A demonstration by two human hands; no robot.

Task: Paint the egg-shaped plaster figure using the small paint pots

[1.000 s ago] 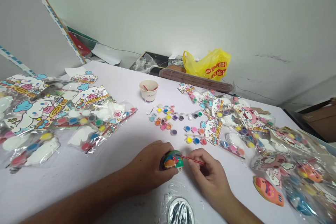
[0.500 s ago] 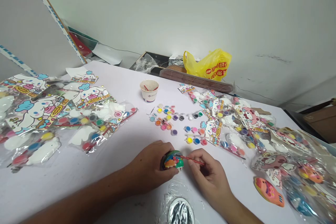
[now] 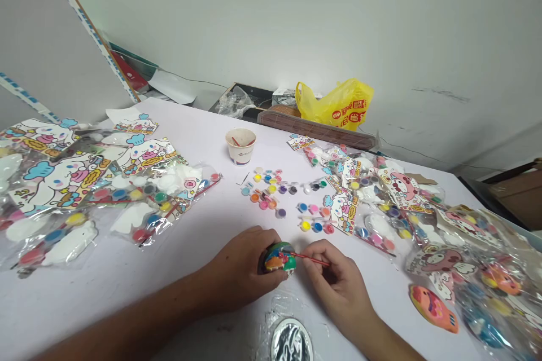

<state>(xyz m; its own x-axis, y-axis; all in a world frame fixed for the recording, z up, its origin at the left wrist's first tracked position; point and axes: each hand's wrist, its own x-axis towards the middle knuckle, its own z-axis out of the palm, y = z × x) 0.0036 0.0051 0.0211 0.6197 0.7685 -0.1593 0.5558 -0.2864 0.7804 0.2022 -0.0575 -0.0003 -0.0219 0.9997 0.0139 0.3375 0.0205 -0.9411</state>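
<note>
My left hand point(image 3: 249, 265) is wrapped round a small painted figurine point(image 3: 279, 259) in blue, green, orange and red, with some white along its lower edge. Fingers and thumb cover its left side. Between the thumb and fingers of my right hand point(image 3: 334, 273) is a thin red paintbrush point(image 3: 311, 258), its dark tip against the figurine's upper face. Beyond my hands, small open paint pots point(image 3: 317, 227) in yellow, blue and red stand in a strip. More paint pots point(image 3: 265, 203) in several colours lie behind them to the left.
A paper cup point(image 3: 240, 146) holding red-handled brushes stands further back. Bagged painting kits point(image 3: 144, 197) cover the left, and more kits point(image 3: 381, 220) the right. A painted orange fish-shaped piece point(image 3: 432, 308) lies at right. A yellow plastic bag point(image 3: 339, 104) sits behind the table edge.
The brush tip has shifted very slightly on the figurine. Both hands keep nearly the same place and grip.
</note>
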